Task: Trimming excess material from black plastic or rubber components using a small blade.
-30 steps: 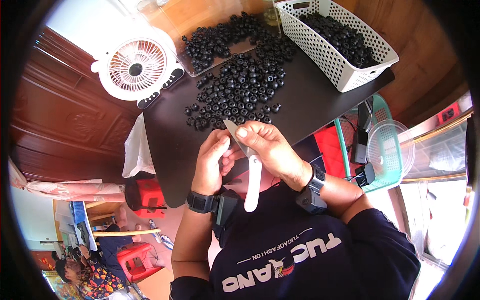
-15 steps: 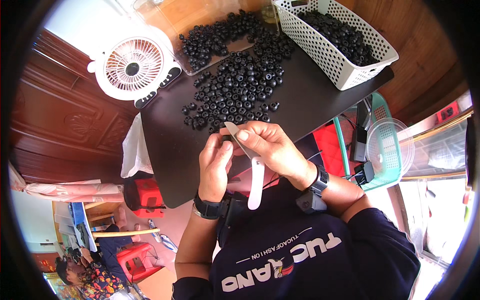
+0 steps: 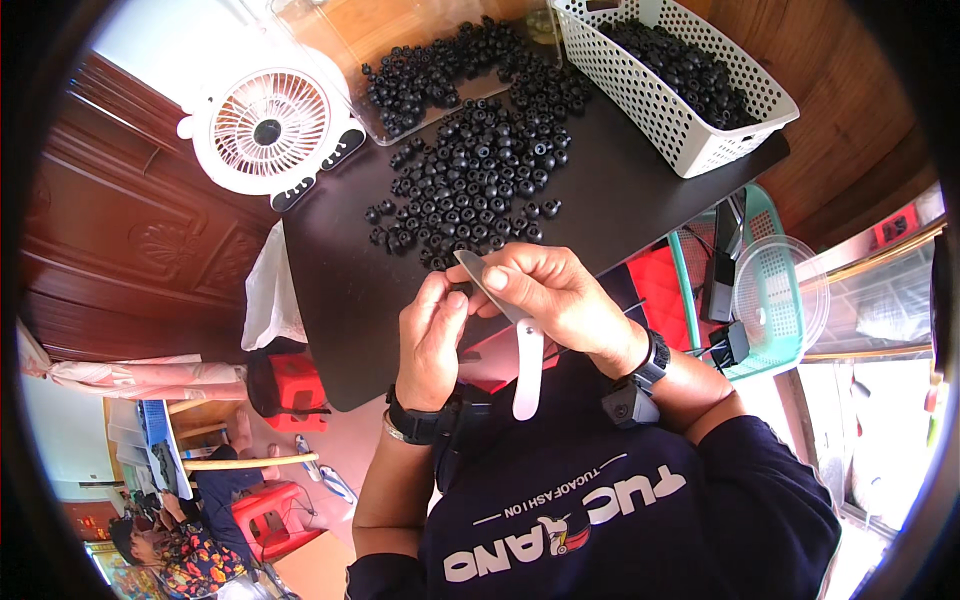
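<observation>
My right hand (image 3: 550, 298) grips a folding knife (image 3: 528, 372) by its blade, between thumb and curled fingers. The pale handle hangs down toward my shirt, and the blade tip points up and left. Facing it, my left hand (image 3: 432, 335) has its thumb and fingers bent together near the blade; whatever lies between them is mostly hidden. Just beyond both hands, a heap of small round black pieces with holes (image 3: 480, 185) spreads over the dark table (image 3: 335, 300).
More black pieces lie in a clear tray (image 3: 385, 142) at the back and a white perforated basket (image 3: 690, 150) at back right. A white fan (image 3: 267, 130) stands at left. Right of the table are a green basket (image 3: 785, 330) and a red stool (image 3: 655, 300). Another person (image 3: 190, 550) sits lower left.
My right hand and the knife have shifted slightly right and down. A dark piece visible at my left fingertips earlier is now hard to see.
</observation>
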`<state>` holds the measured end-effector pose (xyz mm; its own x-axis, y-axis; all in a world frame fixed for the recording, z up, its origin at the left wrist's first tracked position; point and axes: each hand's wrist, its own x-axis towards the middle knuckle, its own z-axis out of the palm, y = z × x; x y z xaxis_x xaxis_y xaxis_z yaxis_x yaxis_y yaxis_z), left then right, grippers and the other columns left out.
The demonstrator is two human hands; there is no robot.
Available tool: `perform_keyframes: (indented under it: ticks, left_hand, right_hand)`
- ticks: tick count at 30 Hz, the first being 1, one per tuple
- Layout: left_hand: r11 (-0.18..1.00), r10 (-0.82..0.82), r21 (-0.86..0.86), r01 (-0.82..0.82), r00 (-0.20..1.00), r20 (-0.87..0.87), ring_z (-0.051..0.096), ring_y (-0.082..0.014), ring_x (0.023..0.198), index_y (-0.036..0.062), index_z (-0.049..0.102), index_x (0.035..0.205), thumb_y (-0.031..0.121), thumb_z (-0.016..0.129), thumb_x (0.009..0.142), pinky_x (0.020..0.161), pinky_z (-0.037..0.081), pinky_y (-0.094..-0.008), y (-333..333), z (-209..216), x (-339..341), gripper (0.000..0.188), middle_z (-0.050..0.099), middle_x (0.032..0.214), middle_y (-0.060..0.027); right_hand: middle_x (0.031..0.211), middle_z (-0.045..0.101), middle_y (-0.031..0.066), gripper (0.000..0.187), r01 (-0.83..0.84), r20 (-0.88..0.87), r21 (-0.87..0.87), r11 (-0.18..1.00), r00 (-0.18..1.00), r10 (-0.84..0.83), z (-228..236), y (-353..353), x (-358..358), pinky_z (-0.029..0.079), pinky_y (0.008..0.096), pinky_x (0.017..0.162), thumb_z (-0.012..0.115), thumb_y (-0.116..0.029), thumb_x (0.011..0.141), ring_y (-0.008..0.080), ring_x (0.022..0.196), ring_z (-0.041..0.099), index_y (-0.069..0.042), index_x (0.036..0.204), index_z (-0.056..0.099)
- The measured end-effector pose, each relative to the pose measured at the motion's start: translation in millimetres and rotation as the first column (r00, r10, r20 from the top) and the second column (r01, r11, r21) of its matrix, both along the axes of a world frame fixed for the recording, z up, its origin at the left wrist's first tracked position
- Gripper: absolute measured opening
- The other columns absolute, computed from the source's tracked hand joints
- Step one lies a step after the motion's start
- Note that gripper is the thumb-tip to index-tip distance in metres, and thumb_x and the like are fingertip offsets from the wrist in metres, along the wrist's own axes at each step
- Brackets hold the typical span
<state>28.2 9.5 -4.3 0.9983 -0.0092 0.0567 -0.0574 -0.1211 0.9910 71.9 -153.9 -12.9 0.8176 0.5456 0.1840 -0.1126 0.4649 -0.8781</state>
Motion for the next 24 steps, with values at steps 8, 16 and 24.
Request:
perform_keyframes:
  ticks: [8, 16, 24]
  left_hand:
    - [0.93, -0.064, -0.368, 0.009, 0.989, -0.136, 0.038, -0.0057, 0.05, -0.0006, 0.055, 0.099, 0.031, 0.045, 0.095, 0.042, 0.029, -0.0196, 2, -3, -1, 0.033, 0.045, 0.066, 0.0003]
    - [0.739, -0.146, -0.674, 0.008, 0.978, -0.147, 0.039, -0.0107, 0.055, 0.0021, 0.05, 0.09, 0.032, 0.045, 0.093, 0.045, 0.03, -0.0226, 0, -7, -1, 0.031, 0.042, 0.066, -0.0025]
    - [0.682, -0.165, -0.732, -0.015, 0.971, -0.173, 0.04, -0.0104, 0.056, 0.0021, 0.05, 0.094, 0.034, 0.046, 0.093, 0.046, 0.031, -0.0237, 5, -15, -4, 0.032, 0.042, 0.067, -0.0013]
  right_hand:
    - [0.105, 0.066, 0.0119, 0.028, -0.002, 0.029, 0.038, 0.999, 1.0, 0.001, -6, -6, 2, 0.05, 0.0267, 0.077, 0.055, -0.024, 0.095, 0.0121, 0.088, 0.062, 0.001, 0.102, 0.064]
    - [0.103, 0.066, 0.012, 0.03, 0.088, 0.373, -0.081, 0.993, 0.926, -0.052, 5, -7, -1, 0.047, 0.0334, 0.078, 0.056, -0.025, 0.094, 0.0208, 0.095, 0.062, -0.002, 0.075, 0.058]
    - [0.111, 0.063, 0.0169, 0.028, 0.0, 0.236, 0.058, 0.998, 0.972, -0.014, -1, -6, -7, 0.047, 0.0386, 0.085, 0.054, -0.023, 0.095, 0.0251, 0.099, 0.062, 0.0, 0.079, 0.06]
